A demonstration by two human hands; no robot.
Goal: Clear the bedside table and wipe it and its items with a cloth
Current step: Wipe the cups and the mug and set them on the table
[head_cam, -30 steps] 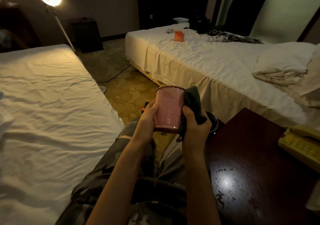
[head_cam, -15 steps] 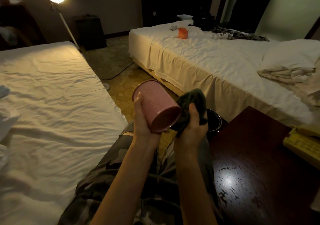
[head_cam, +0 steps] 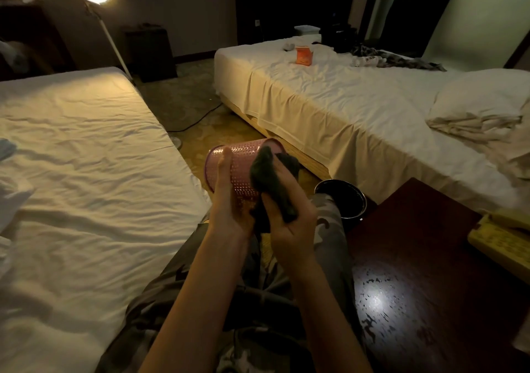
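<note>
Centre frame — left hand (head_cam: 229, 209) holds the tilted pink cup (head_cam: 238, 169), right hand (head_cam: 289, 215) pinches the dark cloth (head_cam: 272, 177) against its side.

We saw a pink cup (head_cam: 243, 172) with a perforated, slightly shiny wall and a dark, matt, soft cloth (head_cam: 272, 183). The worktop (head_cam: 430, 286) was dark wood, glossy, its finish flecked under the glare. Both beds wore matt, creased white sheets (head_cam: 86, 157). The telephone (head_cam: 499, 240) looked like yellowish plastic.
</note>
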